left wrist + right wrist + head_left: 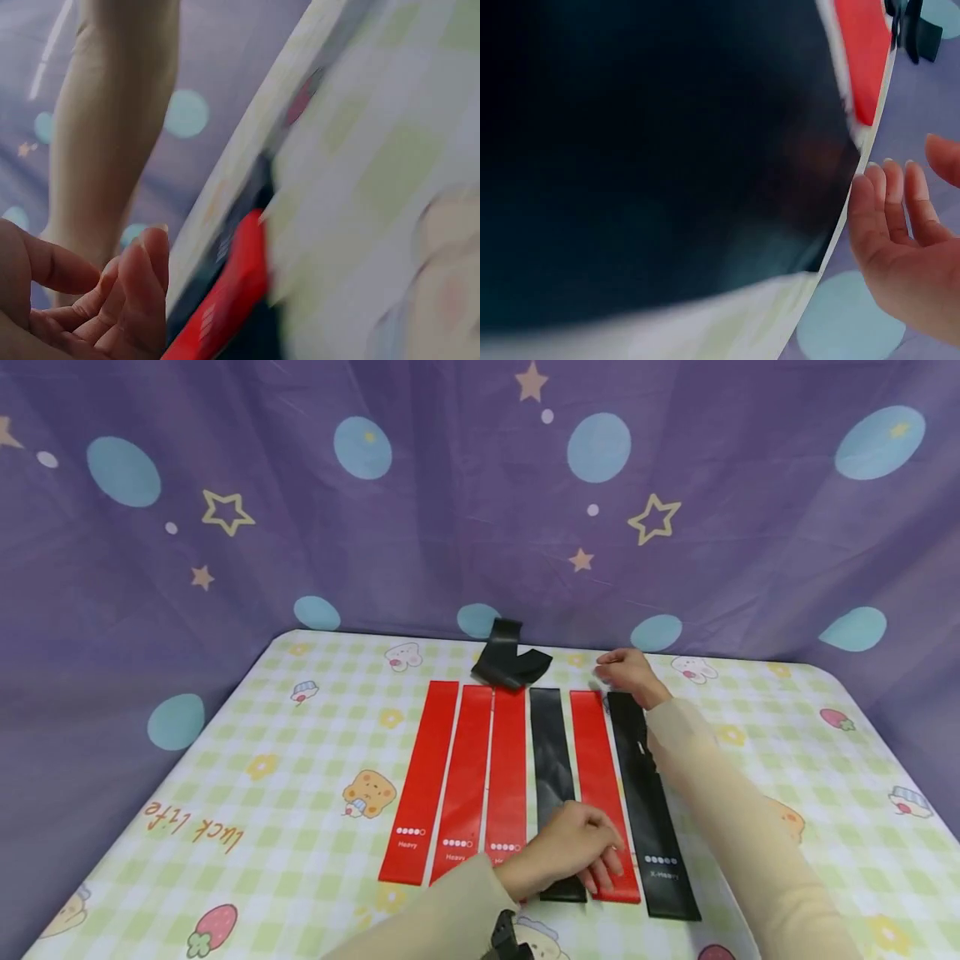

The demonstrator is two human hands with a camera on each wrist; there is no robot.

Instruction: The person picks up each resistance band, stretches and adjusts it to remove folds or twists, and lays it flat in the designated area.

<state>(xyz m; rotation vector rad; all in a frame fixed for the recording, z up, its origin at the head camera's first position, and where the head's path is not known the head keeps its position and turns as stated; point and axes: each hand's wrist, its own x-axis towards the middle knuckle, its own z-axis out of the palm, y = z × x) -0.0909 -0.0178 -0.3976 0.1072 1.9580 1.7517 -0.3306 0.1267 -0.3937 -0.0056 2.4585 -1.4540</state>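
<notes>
Several flat resistance bands lie side by side, running away from me. Three red bands (418,777) marked Heavy are on the left, then a black band (551,743), another red band (592,752) and a black X-Heavy band (660,835) at the right. My left hand (573,847) hovers over the near ends of the middle black and right red bands, fingers loosely bent; the left wrist view shows nothing held. Beside the far end of the X-Heavy band is my right hand (630,675). Its relaxed fingers (889,202) hold nothing in the right wrist view.
A folded black band (510,660) lies near the table's back edge, overlapping a red band's far end. A checked cloth (300,793) with cartoon prints covers the table. Behind it hangs a purple curtain (450,527) with stars and blue dots.
</notes>
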